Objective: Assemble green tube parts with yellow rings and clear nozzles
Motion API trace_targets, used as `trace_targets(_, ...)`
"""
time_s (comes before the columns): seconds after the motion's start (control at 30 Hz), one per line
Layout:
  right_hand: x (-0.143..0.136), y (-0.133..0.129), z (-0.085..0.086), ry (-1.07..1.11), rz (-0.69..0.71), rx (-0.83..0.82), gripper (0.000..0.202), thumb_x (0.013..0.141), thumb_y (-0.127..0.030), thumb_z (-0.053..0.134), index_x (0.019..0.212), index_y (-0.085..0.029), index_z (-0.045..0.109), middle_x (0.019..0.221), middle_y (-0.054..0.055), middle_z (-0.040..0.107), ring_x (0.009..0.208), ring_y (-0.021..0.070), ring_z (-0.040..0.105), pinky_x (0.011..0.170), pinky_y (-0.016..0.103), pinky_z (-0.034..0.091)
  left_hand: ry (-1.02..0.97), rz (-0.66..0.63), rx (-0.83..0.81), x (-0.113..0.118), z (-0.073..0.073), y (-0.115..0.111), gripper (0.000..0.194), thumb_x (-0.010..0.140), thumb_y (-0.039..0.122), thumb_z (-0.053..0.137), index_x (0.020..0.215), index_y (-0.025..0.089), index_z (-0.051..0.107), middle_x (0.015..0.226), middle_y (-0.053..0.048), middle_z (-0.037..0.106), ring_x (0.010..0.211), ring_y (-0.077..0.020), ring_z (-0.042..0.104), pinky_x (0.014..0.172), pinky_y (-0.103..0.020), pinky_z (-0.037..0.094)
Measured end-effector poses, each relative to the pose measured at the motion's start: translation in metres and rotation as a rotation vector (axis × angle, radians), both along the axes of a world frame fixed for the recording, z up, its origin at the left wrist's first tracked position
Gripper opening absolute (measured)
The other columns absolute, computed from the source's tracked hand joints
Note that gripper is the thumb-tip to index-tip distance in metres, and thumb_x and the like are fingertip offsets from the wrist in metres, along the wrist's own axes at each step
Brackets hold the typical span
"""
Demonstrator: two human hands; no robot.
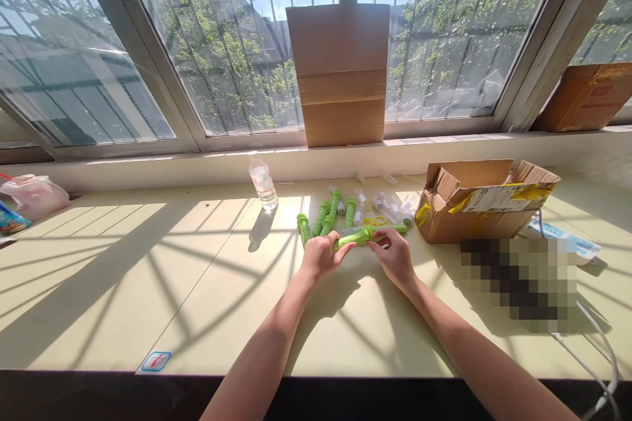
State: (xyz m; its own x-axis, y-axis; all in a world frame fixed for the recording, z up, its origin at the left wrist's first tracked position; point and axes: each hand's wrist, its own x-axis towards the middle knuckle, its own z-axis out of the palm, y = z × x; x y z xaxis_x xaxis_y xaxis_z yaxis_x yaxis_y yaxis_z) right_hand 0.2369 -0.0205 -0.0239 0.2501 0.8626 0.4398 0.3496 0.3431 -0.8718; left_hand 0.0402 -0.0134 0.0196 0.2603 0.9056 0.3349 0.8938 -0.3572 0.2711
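Note:
My left hand (323,255) is closed on the left end of a long green tube (356,235). Its other side is pinched between the fingers of my right hand (392,253). Just beyond my hands lie several green ribbed tubes (323,216), close together on the pale table. To their right are yellow rings (379,220) and several clear plastic pieces (391,208). The far right part of the green tube extends past my right hand.
A clear bottle (263,183) stands behind the tubes on the left. An open cardboard box (474,210) sits to the right, beside a power strip (567,241) and white cables (600,355). The table (207,316) ends at a near edge. Far left is a plastic bag (37,198).

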Motion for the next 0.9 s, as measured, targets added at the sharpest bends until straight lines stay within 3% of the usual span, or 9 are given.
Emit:
trace_targets(0.13, -0.001, 0.0, -0.004, -0.064, 0.045, -0.035, 0.034, 0.072, -0.043, 0.074, 0.094, -0.022, 0.06, 0.082, 0.005, 0.072, 0.059, 0.0209, 0.065, 0.056, 0.033, 0.049, -0.039, 0.005, -0.009, -0.001, 0.0, 0.0, 0.039, 0.092, 0.056, 0.058, 0.081, 0.021, 0.068, 0.058, -0.002, 0.061, 0.06, -0.0213, 0.065, 0.06, -0.028, 0.041)
trace_targets(0.27, 0.0, 0.001, -0.007, -0.124, -0.002, -0.057, 0.026, 0.075, -0.038, 0.068, 0.093, -0.023, 0.058, 0.066, -0.001, 0.065, 0.056, 0.0206, 0.061, 0.058, 0.033, 0.046, -0.119, -0.037, -0.028, -0.002, -0.002, 0.0, 0.036, 0.091, 0.055, 0.059, 0.082, 0.021, 0.067, 0.055, 0.0, 0.059, 0.056, -0.0198, 0.061, 0.058, -0.028, 0.04)
trace_targets(0.43, 0.003, 0.002, -0.005, -0.124, -0.033, -0.066, 0.025, 0.073, -0.04, 0.067, 0.088, -0.022, 0.061, 0.052, -0.005, 0.056, 0.05, 0.0191, 0.053, 0.058, 0.032, 0.042, -0.165, -0.133, 0.045, -0.003, -0.008, 0.004, 0.033, 0.083, 0.044, 0.073, 0.103, 0.019, 0.064, 0.08, -0.003, 0.073, 0.069, -0.0217, 0.069, 0.063, -0.029, 0.046)
trace_targets(0.6, 0.002, 0.001, -0.002, -0.116, -0.032, -0.073, 0.024, 0.072, -0.038, 0.065, 0.089, -0.022, 0.059, 0.052, -0.005, 0.055, 0.049, 0.0187, 0.053, 0.055, 0.031, 0.04, -0.155, -0.134, 0.217, -0.004, -0.014, 0.008, 0.018, 0.079, 0.028, 0.077, 0.091, 0.021, 0.066, 0.092, -0.004, 0.076, 0.079, -0.0213, 0.073, 0.064, -0.028, 0.049)
trace_targets(0.9, 0.0, -0.001, 0.0, -0.107, -0.065, -0.071, 0.027, 0.067, -0.038, 0.067, 0.086, -0.024, 0.053, 0.06, -0.004, 0.056, 0.052, 0.0187, 0.054, 0.056, 0.031, 0.042, -0.079, -0.158, 0.322, -0.001, -0.018, 0.005, 0.031, 0.08, 0.048, 0.078, 0.083, 0.019, 0.067, 0.081, -0.004, 0.078, 0.07, -0.022, 0.075, 0.06, -0.027, 0.05)
